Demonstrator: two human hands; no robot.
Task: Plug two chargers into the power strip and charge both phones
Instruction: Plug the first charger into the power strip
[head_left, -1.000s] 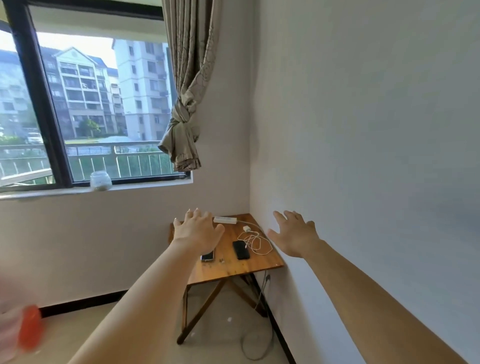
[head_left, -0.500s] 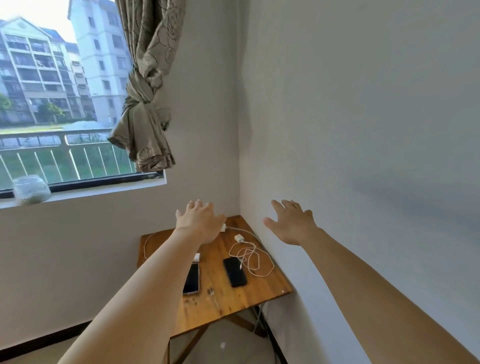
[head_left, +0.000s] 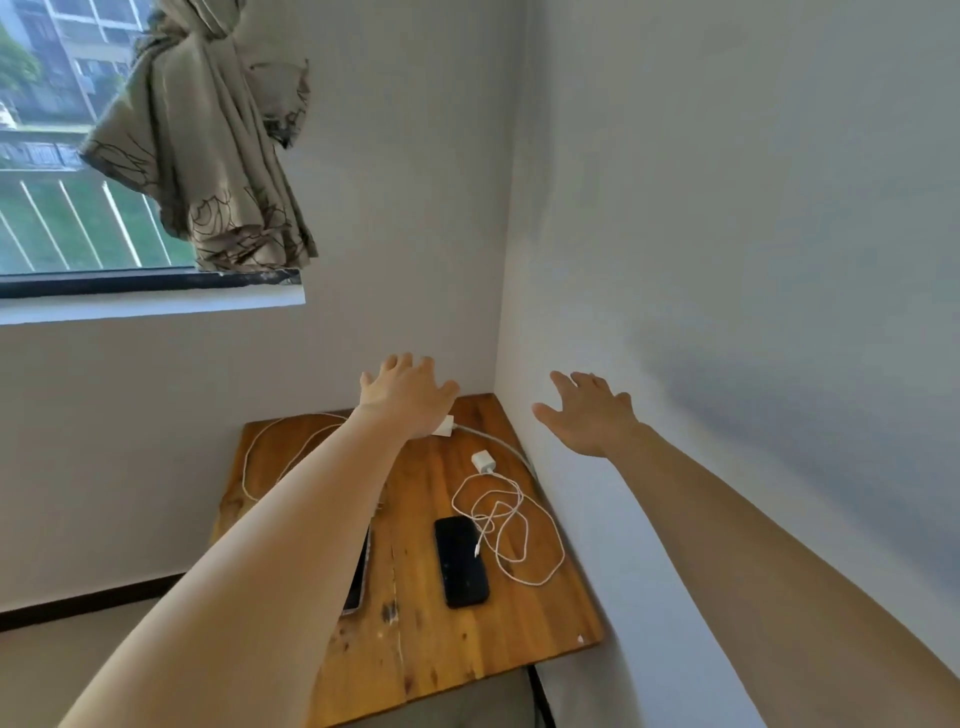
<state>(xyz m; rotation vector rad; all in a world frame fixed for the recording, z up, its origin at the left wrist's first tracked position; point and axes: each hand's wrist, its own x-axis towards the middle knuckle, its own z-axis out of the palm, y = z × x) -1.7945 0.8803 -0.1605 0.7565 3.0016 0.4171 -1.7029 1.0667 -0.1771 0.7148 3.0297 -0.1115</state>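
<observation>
A small wooden table (head_left: 431, 644) stands in the room's corner. On it lies a black phone (head_left: 461, 561), screen dark, beside a white charger brick (head_left: 483, 461) with its coiled white cable (head_left: 511, 525). A second phone (head_left: 360, 577) is mostly hidden under my left forearm. The white power strip (head_left: 445, 426) lies at the table's back, largely covered by my left hand (head_left: 408, 395), which hovers open above it. My right hand (head_left: 587, 413) is open in the air near the right wall. Another white cable (head_left: 270, 457) loops on the table's left side.
White walls close the table in at the back and right. A knotted beige curtain (head_left: 218, 156) hangs by the window (head_left: 47, 208) at upper left. A dark cord (head_left: 540, 696) drops below the table's right edge.
The view has closed in on the table and tilted down, so the table looks larger. Both hands stay open and stretched forward, now over the table's back part.
</observation>
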